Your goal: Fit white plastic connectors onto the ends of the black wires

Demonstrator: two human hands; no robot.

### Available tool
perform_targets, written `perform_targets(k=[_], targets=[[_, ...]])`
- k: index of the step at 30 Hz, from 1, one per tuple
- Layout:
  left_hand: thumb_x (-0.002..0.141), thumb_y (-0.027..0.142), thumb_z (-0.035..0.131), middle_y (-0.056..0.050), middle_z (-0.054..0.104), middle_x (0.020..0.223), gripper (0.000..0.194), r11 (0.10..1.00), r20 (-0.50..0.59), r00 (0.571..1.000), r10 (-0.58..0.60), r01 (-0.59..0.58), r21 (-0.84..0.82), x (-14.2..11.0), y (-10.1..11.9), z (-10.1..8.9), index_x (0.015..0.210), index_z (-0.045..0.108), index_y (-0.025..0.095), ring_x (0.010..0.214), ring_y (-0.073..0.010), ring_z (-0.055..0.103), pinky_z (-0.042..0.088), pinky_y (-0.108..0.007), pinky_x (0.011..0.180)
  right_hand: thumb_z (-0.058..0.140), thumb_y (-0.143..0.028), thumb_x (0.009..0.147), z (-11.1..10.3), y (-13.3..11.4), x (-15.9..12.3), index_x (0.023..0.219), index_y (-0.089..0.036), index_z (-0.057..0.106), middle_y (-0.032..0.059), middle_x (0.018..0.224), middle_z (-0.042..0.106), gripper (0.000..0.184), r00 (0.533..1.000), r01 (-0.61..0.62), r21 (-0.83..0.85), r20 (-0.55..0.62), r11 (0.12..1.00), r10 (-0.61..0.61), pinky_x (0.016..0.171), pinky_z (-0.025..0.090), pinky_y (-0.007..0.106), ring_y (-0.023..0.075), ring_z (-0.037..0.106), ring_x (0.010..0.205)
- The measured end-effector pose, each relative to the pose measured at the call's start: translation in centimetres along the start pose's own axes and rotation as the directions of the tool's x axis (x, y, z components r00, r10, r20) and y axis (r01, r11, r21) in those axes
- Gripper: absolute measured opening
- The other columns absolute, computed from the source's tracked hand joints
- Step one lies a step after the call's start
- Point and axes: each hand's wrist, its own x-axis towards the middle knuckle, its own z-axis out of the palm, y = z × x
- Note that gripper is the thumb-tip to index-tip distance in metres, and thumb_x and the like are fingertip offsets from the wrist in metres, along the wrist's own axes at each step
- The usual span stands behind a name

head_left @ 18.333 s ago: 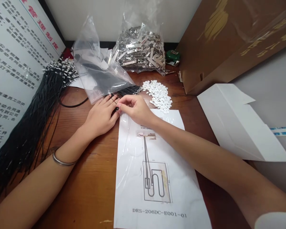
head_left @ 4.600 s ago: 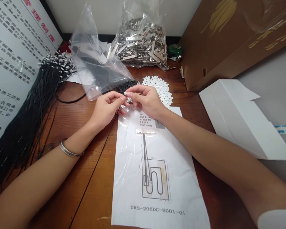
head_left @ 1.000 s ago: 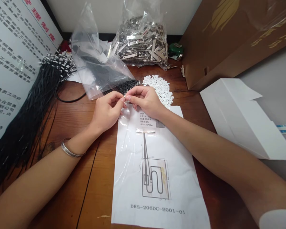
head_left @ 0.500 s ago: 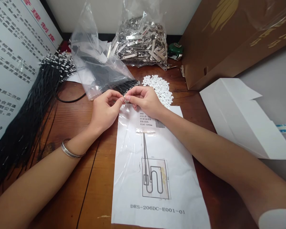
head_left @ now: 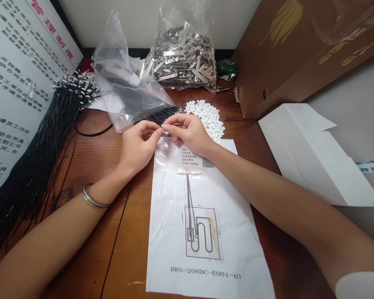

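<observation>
My left hand [head_left: 140, 145] and my right hand [head_left: 191, 132] meet above the top of a printed drawing sheet [head_left: 168, 265], thumbs and forefingers pinched tip to tip. Whatever is between the fingertips is too small and covered to make out. Directly behind them, a bundle of black wires [head_left: 165, 115] with shiny metal ends sticks out of a clear plastic bag [head_left: 116, 87]. A pile of small white connector pieces [head_left: 207, 118] lies just beyond my right hand.
On the left hangs a large bunch of black wires with white ends [head_left: 46, 137]. A clear bag of metal strips [head_left: 183, 58] stands at the back, beside a green roundish object [head_left: 227, 69]. To the right are a brown box [head_left: 277, 54] and a folded white card [head_left: 311, 162].
The view has shifted slightly. Both hands keep their pinch in nearly the same place, with only tiny finger movement.
</observation>
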Motion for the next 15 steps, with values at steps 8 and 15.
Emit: perform_targets(k=[8, 15], targets=[[0.082, 0.023, 0.066, -0.003, 0.071, 0.078, 0.007, 0.998, -0.002, 0.999, -0.035, 0.034, -0.047, -0.19, 0.04, 0.13, 0.078, 0.064, 0.017, 0.067, -0.0129, 0.065, 0.051, -0.023, 0.057, 0.081, -0.038, 0.073, -0.01, 0.03, 0.02, 0.078, -0.015, 0.066, -0.0017, 0.062, 0.061, 0.027, 1.0, -0.015, -0.012, 0.011, 1.0, 0.015, 0.042, 0.038, 0.024, 0.0074, 0.048, 0.046], [0.078, 0.021, 0.067, -0.002, 0.07, 0.07, 0.008, 0.982, 0.026, 0.993, -0.117, 0.119, -0.146, 0.17, 0.58, 0.07, 0.074, 0.062, 0.016, 0.058, -0.0105, 0.062, 0.047, -0.019, 0.047, 0.078, -0.037, 0.075, -0.04, 0.2, -0.08, 0.077, -0.016, 0.065, -0.0036, 0.058, 0.059, 0.025, 1.0, -0.02, -0.03, 0.016, 0.999, 0.02, 0.042, 0.037, 0.022, 0.0067, 0.046, 0.045]])
